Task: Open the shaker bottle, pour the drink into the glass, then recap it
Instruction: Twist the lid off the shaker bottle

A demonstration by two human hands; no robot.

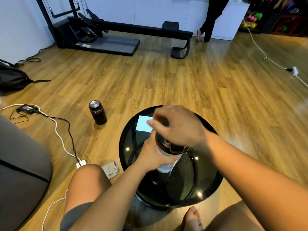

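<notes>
The shaker stands upright on the round black glass table, near the table's middle. Its body is clear or frosted, with a dark lid on top. No brand, label or writing can be read on it; the hands cover most of it and the picture is slightly blurred there.

The left hand wraps around the shaker's body from the left, fingers closed on it. The right hand sits over the top, palm down, fingers curled on the lid and clamped on it. Whether the lid is loose or tight cannot be told.

On the far side of the table top a pale blue rectangle shows, partly hidden by the right hand; whether it is a card or a reflection is unclear, and no text shows on it. A few bright spots of light glint in the glass.

On the wood floor to the left of the table stands a dark flask with a steel cap, well apart from the shaker; nothing on it is legible. A white cable and a black one run across the floor at near left to a white plug, and a small grey cloth lies just beside the table's left edge.

Far left stands a black exercise machine. Another person's legs show at the far wall.
</notes>
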